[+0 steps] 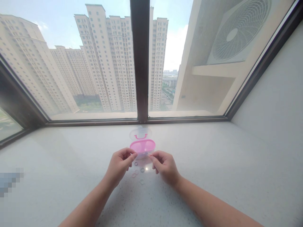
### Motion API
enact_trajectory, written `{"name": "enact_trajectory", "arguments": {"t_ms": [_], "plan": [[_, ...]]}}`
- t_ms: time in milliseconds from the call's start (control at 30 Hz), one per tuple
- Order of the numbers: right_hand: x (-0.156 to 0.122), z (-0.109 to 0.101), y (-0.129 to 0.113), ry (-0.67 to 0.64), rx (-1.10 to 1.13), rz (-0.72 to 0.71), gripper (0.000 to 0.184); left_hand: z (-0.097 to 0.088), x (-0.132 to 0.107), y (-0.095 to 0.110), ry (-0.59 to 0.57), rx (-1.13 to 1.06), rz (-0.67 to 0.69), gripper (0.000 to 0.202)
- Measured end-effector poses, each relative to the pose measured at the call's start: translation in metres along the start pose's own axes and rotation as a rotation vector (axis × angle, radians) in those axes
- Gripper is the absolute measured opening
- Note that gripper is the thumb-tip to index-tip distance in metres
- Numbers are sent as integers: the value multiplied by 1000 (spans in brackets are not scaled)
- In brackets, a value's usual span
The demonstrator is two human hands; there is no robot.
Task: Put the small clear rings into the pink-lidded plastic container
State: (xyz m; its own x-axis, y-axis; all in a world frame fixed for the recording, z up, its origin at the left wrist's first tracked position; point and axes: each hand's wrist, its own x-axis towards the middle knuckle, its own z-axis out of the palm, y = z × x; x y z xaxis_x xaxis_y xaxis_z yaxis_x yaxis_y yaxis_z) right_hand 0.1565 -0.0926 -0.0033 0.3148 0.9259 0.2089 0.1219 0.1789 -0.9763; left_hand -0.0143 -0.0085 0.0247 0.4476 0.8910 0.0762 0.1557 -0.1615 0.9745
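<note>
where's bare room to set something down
Free: the white surface between the right hand and right wall, and between the left hand and blurred patch at far left. Crowded: the middle, with the pink box and, nearer, small rings.

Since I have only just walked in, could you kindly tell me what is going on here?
A person is working with both bare hands at a pale counter by a window. The left hand and right hand are at the near side of a pink oval container, fingertips pinched; whatever is in either grip is too small to make out. A clear piece with a pink handle is behind the container, and several small rings lie between the hands and nearer the person.
</note>
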Motion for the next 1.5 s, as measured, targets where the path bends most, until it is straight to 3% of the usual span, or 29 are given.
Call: {"name": "enact_trajectory", "arguments": {"t_ms": [1500], "plan": [[1,1,5,-29,12,-19,21,-1,3,-7,-29,46,32,30]]}}
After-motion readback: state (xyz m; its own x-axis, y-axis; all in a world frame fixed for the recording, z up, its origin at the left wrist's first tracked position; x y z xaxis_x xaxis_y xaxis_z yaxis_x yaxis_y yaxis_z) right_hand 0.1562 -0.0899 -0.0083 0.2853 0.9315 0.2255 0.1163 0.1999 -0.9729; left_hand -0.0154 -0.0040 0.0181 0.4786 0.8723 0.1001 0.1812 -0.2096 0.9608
